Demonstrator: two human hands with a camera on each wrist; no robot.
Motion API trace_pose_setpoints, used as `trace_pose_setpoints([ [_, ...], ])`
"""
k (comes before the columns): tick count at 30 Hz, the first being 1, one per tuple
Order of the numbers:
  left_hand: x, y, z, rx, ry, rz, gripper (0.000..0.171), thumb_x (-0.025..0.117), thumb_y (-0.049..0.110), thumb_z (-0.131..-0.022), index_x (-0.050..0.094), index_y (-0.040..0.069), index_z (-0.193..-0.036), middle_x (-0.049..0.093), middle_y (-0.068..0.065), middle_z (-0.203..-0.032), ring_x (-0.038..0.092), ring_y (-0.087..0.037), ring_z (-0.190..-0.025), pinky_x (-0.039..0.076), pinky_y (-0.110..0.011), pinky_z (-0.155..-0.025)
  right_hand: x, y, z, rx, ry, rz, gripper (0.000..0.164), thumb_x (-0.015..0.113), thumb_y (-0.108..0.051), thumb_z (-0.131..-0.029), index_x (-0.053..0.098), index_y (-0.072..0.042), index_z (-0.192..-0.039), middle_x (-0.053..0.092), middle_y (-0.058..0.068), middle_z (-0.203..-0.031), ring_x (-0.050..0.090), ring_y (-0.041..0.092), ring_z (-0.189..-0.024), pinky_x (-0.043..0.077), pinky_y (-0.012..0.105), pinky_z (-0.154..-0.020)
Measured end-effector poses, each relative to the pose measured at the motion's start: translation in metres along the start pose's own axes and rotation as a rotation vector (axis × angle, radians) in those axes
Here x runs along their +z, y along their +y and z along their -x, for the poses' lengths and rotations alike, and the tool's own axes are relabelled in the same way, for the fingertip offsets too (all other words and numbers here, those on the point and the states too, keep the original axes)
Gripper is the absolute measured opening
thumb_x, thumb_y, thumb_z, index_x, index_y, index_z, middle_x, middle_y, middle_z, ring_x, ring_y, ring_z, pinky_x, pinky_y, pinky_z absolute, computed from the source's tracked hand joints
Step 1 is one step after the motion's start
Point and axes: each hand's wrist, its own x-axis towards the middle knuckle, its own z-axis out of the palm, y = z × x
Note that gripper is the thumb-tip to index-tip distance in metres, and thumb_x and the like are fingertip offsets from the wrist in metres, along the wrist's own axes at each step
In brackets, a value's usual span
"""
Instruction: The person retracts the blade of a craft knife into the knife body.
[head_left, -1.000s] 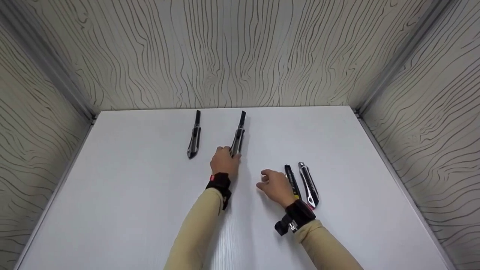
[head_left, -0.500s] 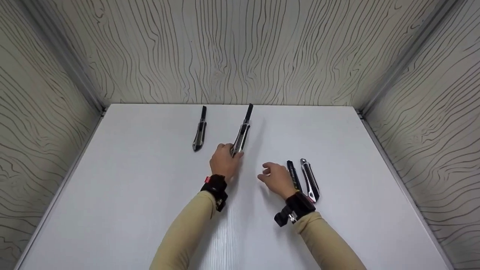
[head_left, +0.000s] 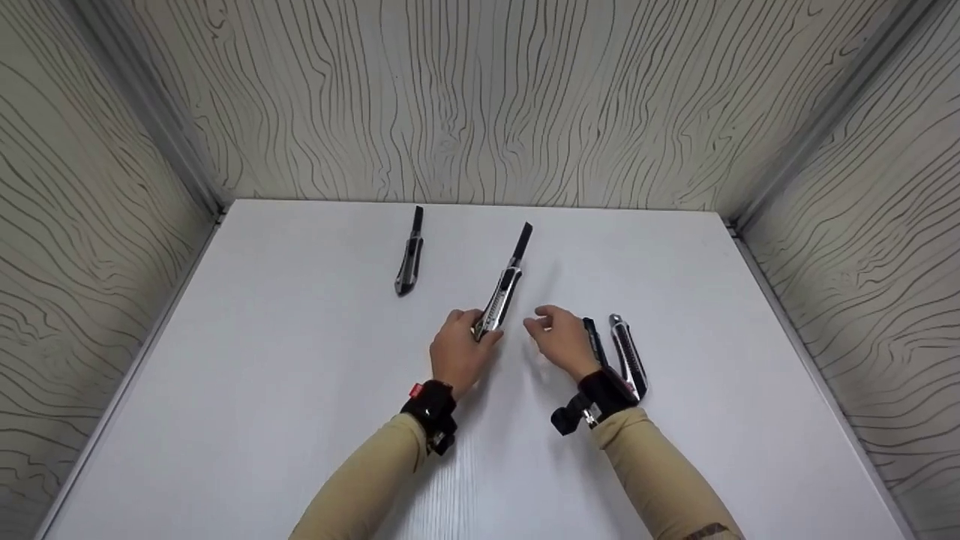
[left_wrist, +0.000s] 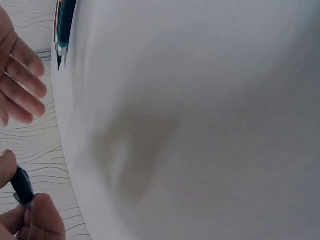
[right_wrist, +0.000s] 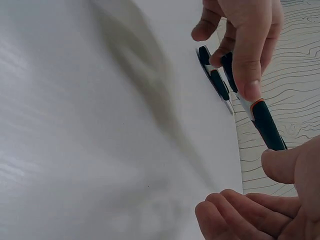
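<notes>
My left hand [head_left: 461,351] pinches the butt end of a silver-and-black utility knife [head_left: 499,301], its long dark blade out and pointing away and to the right. A shadow on the white table suggests the knife is lifted. To the right, my right hand [head_left: 564,341] is apart from it, fingers loosely bent and holding nothing. In the right wrist view the knife [right_wrist: 267,125] slants between the left hand [right_wrist: 247,45] above and the right hand [right_wrist: 260,200] below. The left wrist view shows only the knife's dark end [left_wrist: 22,186] between thumb and fingers.
A similar utility knife [head_left: 410,259] with its blade out lies at the back left of the white table [head_left: 262,375]. Right of my right hand lie a black utility knife [head_left: 593,337], partly hidden, and a silver-and-black one [head_left: 628,356]. Wood-grain panels [head_left: 450,97] enclose the table.
My left hand has raised the knife off the table and brought it right and nearer, close to the right hand. The right hand has hardly moved. The head view has shifted slightly.
</notes>
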Motion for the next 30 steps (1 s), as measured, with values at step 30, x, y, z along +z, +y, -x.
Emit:
trace_pose_setpoints([
  [30, 0.01, 0.002, 0.044, 0.068, -0.072, 0.082, 0.04, 0.082, 0.032, -0.076, 0.067, 0.016, -0.11, 0.062, 0.002, -0.095, 0.051, -0.007, -0.072, 0.043, -0.023, -0.063, 0.012, -0.005, -0.01, 0.253, -0.039, -0.58, 0.035, 0.053, -0.023, -0.101, 0.059, 0.007, -0.118, 0.067, 0.013, -0.097, 0.065, 0.015, -0.076, 0.06, 0.029, -0.07],
])
